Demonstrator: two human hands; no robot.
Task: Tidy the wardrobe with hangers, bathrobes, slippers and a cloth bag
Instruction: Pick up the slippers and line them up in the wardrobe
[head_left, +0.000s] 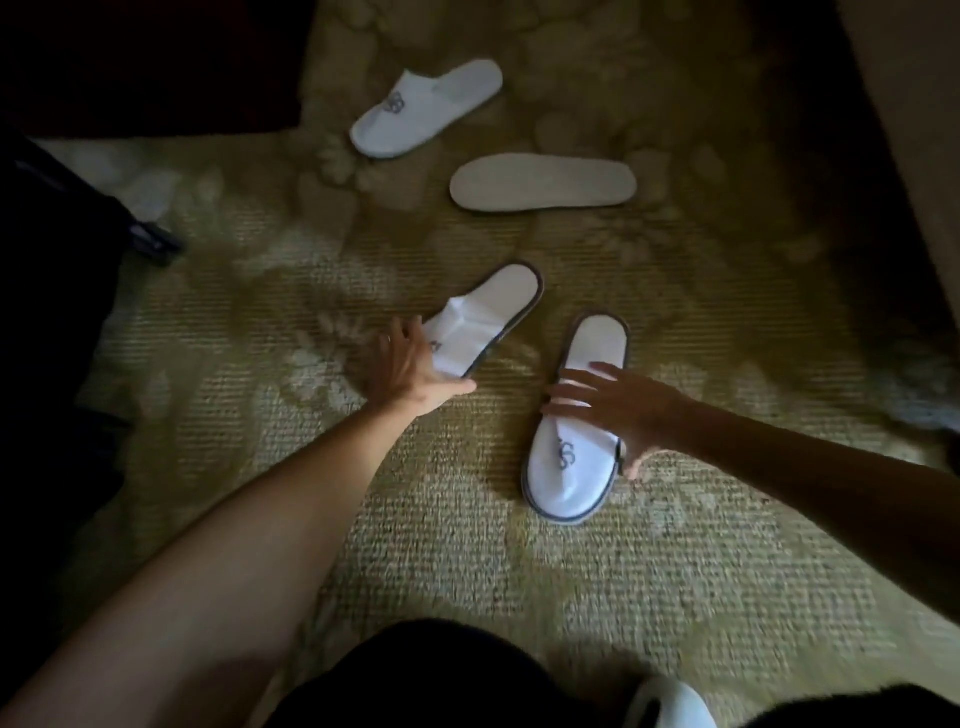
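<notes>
Several white slippers lie on the patterned carpet. My left hand (410, 366) grips the toe end of a dark-edged slipper (498, 306) that points up and to the right. My right hand (618, 408) lies across the upper of a second dark-edged slipper (576, 457), fingers spread over it and thumb at its right edge. Farther away, a plain white slipper with a logo (423, 109) rests upright. Another slipper (543, 183) lies sole up beside it.
A dark piece of furniture or luggage (57, 291) fills the left side, with something white (145, 195) on the floor by it. A pale wall or panel (914, 130) rises at the right. My dark-clothed knees (415, 680) are at the bottom edge.
</notes>
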